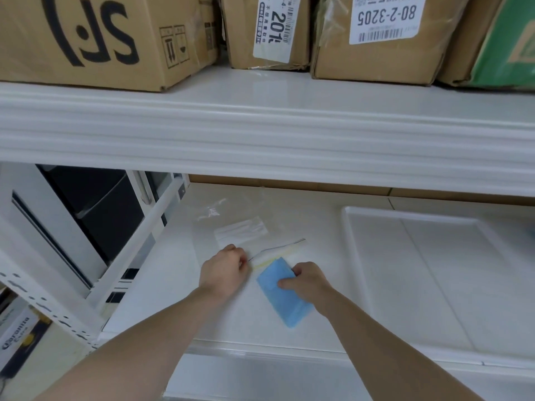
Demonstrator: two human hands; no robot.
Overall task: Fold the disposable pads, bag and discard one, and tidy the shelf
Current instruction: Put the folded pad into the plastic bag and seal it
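Observation:
A folded blue disposable pad [282, 296] lies on the white lower shelf [179, 285], its far end at the mouth of a clear zip bag [278, 250]. My right hand [307, 280] grips the pad's upper right side, thumb on top. My left hand [224, 269] pinches the left corner of the bag's opening. The bag lies flat and see-through, reaching back toward a white folded item [240, 231] that seems to lie inside or under it.
A white tray [356, 227] sits on the lower shelf to the right. The upper shelf beam [260, 134] hangs low over the work area, with cardboard boxes [95, 39] above it. The shelf's upright post [43, 299] stands at the left.

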